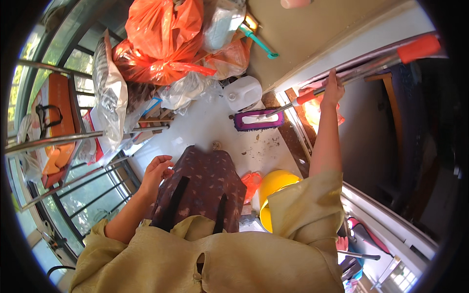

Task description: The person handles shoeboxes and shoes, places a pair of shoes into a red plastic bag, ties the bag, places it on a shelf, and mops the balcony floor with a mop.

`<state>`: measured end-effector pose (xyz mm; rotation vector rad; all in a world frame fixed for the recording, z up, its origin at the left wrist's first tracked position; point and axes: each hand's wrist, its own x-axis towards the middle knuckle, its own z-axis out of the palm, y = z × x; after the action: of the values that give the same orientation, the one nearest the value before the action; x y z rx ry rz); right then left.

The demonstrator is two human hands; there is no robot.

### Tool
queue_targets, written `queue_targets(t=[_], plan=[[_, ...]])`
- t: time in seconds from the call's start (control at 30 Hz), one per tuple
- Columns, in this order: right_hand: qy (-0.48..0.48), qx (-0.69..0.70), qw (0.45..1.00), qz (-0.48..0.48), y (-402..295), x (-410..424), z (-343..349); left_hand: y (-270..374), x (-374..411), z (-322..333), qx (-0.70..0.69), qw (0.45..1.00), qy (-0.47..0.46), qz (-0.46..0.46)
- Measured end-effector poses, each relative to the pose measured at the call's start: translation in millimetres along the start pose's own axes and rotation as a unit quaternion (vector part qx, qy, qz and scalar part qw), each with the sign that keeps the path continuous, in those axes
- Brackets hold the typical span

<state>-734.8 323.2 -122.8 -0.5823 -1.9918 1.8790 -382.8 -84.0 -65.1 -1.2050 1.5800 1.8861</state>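
Note:
My right hand [332, 89] grips the metal pole of a flat mop [366, 69] at arm's length. A red handgrip [418, 48] caps the pole's top end at the upper right. Down on the pale floor lies the mop's purple pad [240, 120] with its white plate, beside the door threshold. Dark specks of dirt [258, 144] are scattered on the floor just below the pad. My left hand [158, 171] hangs by my patterned dark trousers [205, 183], fingers loosely curled and apart, with nothing in it.
Orange plastic bags [165, 40] and a white plastic jug [242, 93] are piled ahead. A yellow bucket [278, 183] stands by my right side. On the left, a metal rail [73, 138] runs before boxes and a barred window. The doorway's sill [296, 121] borders the floor at right.

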Motion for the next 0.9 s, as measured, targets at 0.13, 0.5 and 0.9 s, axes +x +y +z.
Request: queue_targets(t=[0.13, 0.5, 0.9], plan=[[-0.046, -0.035, 0.998, -0.041, -2, -61, -25, -16, -24, 18, -0.013, 1.000, -0.014, 0.013], [-0.065, -0.087, 0.986, -0.126, -6, -248, -24, 16, -133, 26, -0.009, 0.926, -0.061, 0.373], [-0.243, -0.231, 0.917, -0.217, 40, -411, -31, 82, -229, -2, 0.038, 0.764, -0.107, 0.635]])
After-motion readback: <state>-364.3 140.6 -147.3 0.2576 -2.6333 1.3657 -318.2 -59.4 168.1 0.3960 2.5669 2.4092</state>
